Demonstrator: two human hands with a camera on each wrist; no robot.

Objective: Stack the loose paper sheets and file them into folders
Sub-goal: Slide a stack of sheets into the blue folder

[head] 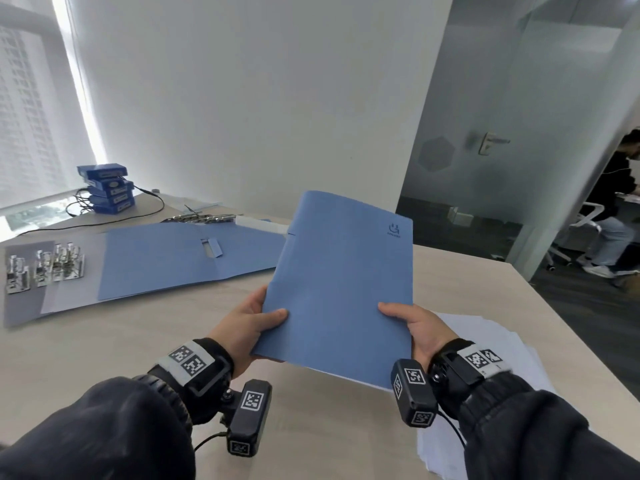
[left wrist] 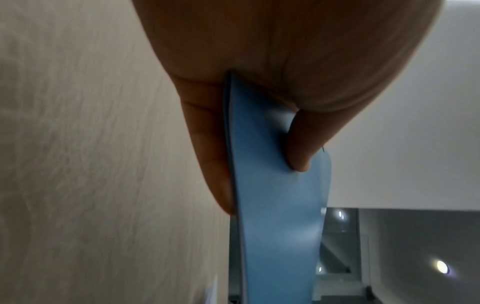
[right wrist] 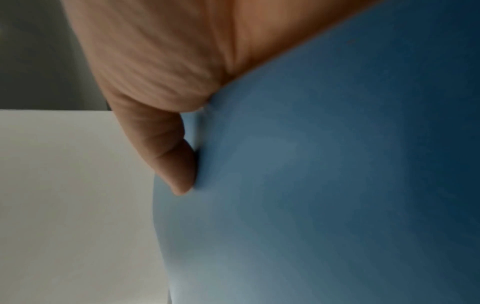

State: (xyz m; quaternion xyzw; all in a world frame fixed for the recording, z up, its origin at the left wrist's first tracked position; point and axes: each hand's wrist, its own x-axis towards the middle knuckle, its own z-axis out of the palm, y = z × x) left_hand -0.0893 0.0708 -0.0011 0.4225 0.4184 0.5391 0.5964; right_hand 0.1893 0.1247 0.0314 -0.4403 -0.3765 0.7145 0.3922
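I hold a closed blue folder (head: 341, 289) tilted above the table, its logo at the far right corner. My left hand (head: 249, 323) pinches its left edge, thumb on the cover and fingers underneath. The right hand (head: 412, 327) pinches the right edge the same way. In the left wrist view the blue folder (left wrist: 275, 216) is seen edge-on between thumb and fingers (left wrist: 213, 156). The right wrist view is filled by the blue folder (right wrist: 324, 185) with my thumb pressed on it. Loose white paper sheets (head: 491, 362) lie on the table under my right wrist. Another blue folder (head: 180, 261) lies open at the left.
Metal binder clips (head: 45, 268) sit on a grey sheet at the far left. A pile of blue boxes (head: 109, 188) with black cables stands at the back left corner. The table's right edge (head: 568, 327) runs diagonally. A seated person (head: 620, 206) is beyond a glass partition.
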